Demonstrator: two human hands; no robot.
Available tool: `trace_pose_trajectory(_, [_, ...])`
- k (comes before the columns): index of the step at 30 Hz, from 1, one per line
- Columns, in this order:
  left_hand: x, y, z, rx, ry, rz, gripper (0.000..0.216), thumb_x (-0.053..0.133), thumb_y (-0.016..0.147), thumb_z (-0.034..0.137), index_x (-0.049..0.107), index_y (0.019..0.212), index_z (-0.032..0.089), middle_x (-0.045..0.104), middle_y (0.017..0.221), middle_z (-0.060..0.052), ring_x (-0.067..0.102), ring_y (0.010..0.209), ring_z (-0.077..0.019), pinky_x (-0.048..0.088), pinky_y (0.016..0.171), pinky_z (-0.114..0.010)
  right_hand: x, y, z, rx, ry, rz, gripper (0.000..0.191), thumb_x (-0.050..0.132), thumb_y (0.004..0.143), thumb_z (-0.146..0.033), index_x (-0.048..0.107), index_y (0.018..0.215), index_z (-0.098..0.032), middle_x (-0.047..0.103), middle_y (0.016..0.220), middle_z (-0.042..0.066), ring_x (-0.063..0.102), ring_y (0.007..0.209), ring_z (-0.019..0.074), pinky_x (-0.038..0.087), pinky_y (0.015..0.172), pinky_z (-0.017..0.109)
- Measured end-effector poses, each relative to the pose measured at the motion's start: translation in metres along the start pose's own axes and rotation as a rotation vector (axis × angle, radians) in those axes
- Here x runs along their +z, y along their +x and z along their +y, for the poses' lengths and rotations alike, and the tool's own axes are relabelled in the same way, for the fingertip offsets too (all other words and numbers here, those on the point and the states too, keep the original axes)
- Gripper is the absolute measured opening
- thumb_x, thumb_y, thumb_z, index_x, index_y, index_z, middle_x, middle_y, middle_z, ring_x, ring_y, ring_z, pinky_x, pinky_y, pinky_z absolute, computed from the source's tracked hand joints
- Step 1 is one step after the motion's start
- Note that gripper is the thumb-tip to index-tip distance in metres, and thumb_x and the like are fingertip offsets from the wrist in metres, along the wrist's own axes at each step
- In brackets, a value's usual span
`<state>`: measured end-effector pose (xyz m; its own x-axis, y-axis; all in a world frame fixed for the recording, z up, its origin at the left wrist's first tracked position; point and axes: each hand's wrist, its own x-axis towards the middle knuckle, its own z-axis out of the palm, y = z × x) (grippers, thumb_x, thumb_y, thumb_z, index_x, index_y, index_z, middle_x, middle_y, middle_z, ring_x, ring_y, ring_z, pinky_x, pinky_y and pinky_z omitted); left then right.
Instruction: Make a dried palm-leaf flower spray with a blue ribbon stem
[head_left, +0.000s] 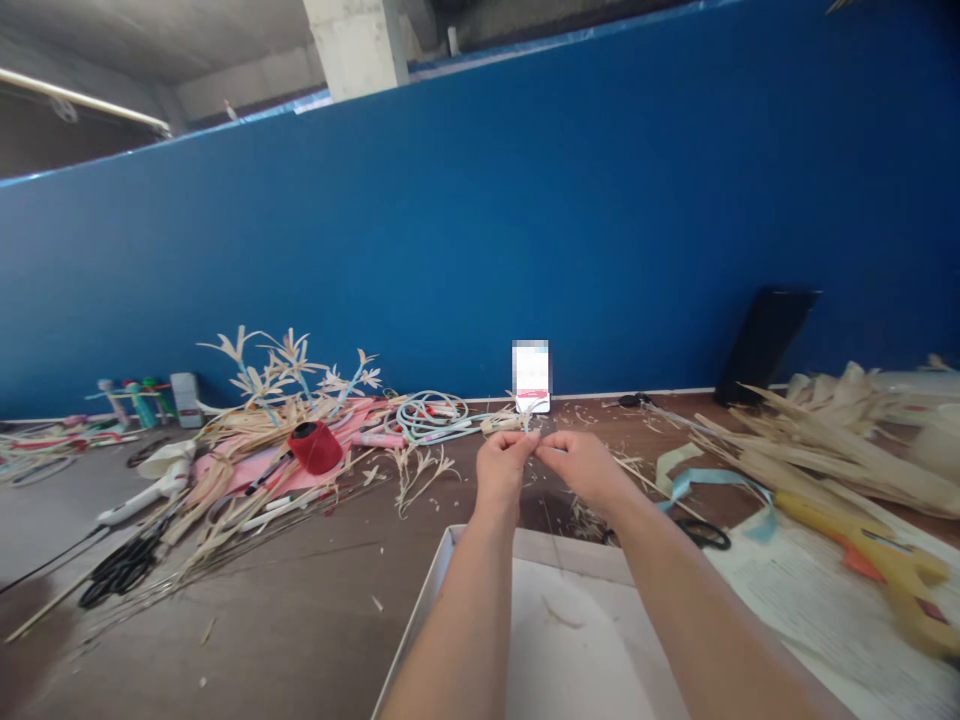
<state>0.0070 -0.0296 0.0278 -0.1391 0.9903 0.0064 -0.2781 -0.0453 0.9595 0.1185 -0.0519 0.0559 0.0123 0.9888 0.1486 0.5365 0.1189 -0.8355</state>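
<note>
In front of me, over the far edge of the white box, my left hand [501, 468] pinches a small pale flower of dried husk strips [532, 406] at its base. My right hand [583, 462] is closed too, thumb and forefinger pressed together close to the left fingertips, at the flower's stem. The stem is mostly hidden by the fingers. A phone [533, 375] with a lit screen stands upright behind the flower. Below my forearms lies the open white box [577, 640]. Left of my hands, a bunch of loose husk flowers [420, 472] rests on the table.
Finished-looking husk flowers [289, 355] with blue stems rise at the left, near a red thread spool [315, 447], black scissors [124, 565] and a white glue gun [154, 485]. On the right are dried husks [825, 440], blue ribbon [720, 478] and a yellow glue gun [862, 545].
</note>
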Motion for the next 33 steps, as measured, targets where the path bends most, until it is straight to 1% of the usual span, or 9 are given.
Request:
trace_pose_trajectory(4, [-0.002,-0.001,0.002,-0.090,-0.082,-0.085,0.041,0.068,0.059,0.050,0.064,0.078,0.013,0.044,0.055,0.004,0.031,0.045,-0.0030,0.022,0.042,-0.018,-0.001,0.000,0.002,0.064,0.174,0.014,0.030,0.054,0.067,-0.042,0.067,0.070,-0.016,0.052,0.052,-0.003,0.038,0.048,0.0097,0.027,0.047,0.023])
trace_pose_trajectory(7, [-0.003,-0.001,0.003,-0.143,-0.133,-0.143,0.047,0.064,0.062,0.054,0.066,0.086,0.014,0.047,0.062,0.001,0.033,0.047,-0.0031,0.026,0.042,-0.017,-0.002,0.001,0.004,0.075,0.235,0.010,0.032,0.054,0.067,-0.042,0.069,0.077,-0.015,0.051,0.050,-0.003,0.037,0.046,0.0093,0.029,0.048,0.023])
trace_pose_trajectory(12, [-0.005,-0.003,0.005,-0.119,-0.125,-0.266,0.042,0.066,0.063,0.048,0.069,0.086,0.014,0.056,0.071,-0.003,0.039,0.054,-0.0050,0.030,0.046,-0.017,-0.007,-0.002,0.001,0.078,0.253,-0.032,0.031,0.054,0.068,-0.041,0.068,0.075,-0.013,0.045,0.044,-0.004,0.035,0.043,0.0092,0.029,0.049,0.023])
trace_pose_trajectory(15, [-0.006,-0.003,0.004,-0.093,-0.125,-0.307,0.038,0.067,0.064,0.043,0.069,0.088,0.014,0.060,0.076,-0.005,0.042,0.056,-0.0058,0.031,0.048,-0.018,-0.008,-0.003,-0.001,0.077,0.265,-0.057,0.031,0.054,0.068,-0.041,0.067,0.074,-0.014,0.043,0.044,-0.004,0.033,0.043,0.0086,0.029,0.047,0.023])
trace_pose_trajectory(19, [-0.006,-0.001,0.003,-0.075,-0.165,-0.281,0.033,0.070,0.061,0.037,0.070,0.084,0.013,0.063,0.079,-0.006,0.046,0.057,-0.0064,0.032,0.051,-0.019,-0.004,-0.002,0.002,0.083,0.256,-0.027,0.032,0.054,0.066,-0.042,0.068,0.072,-0.014,0.045,0.045,-0.004,0.034,0.043,0.0089,0.028,0.046,0.023])
trace_pose_trajectory(21, [-0.006,0.001,0.002,-0.069,-0.198,-0.250,0.031,0.072,0.059,0.035,0.070,0.080,0.013,0.062,0.074,-0.005,0.044,0.055,-0.0055,0.031,0.051,-0.019,-0.003,-0.001,0.003,0.076,0.259,-0.015,0.031,0.055,0.065,-0.041,0.069,0.073,-0.014,0.048,0.047,-0.004,0.035,0.044,0.0093,0.028,0.046,0.023])
trace_pose_trajectory(24, [-0.006,0.001,0.001,-0.056,-0.229,-0.209,0.028,0.073,0.058,0.033,0.070,0.077,0.012,0.059,0.066,-0.002,0.040,0.052,-0.0039,0.030,0.049,-0.018,-0.002,-0.001,0.001,0.048,0.246,0.035,0.029,0.057,0.064,-0.040,0.070,0.074,-0.016,0.057,0.055,-0.002,0.044,0.052,0.0109,0.032,0.051,0.023])
trace_pose_trajectory(28, [-0.005,0.001,0.002,-0.031,-0.207,-0.168,0.027,0.072,0.059,0.033,0.070,0.075,0.012,0.059,0.065,-0.002,0.038,0.051,-0.0040,0.028,0.049,-0.019,-0.001,-0.002,-0.002,0.009,0.195,0.087,0.027,0.057,0.064,-0.039,0.070,0.070,-0.016,0.064,0.064,0.000,0.052,0.061,0.0137,0.035,0.055,0.023])
trace_pose_trajectory(33, [-0.004,0.002,0.002,0.000,-0.152,-0.105,0.028,0.071,0.057,0.034,0.070,0.074,0.012,0.059,0.064,-0.002,0.038,0.053,-0.0057,0.029,0.053,-0.021,0.002,-0.001,0.000,-0.018,0.151,0.111,0.027,0.055,0.066,-0.038,0.070,0.071,-0.016,0.066,0.066,0.001,0.055,0.063,0.0158,0.038,0.056,0.024])
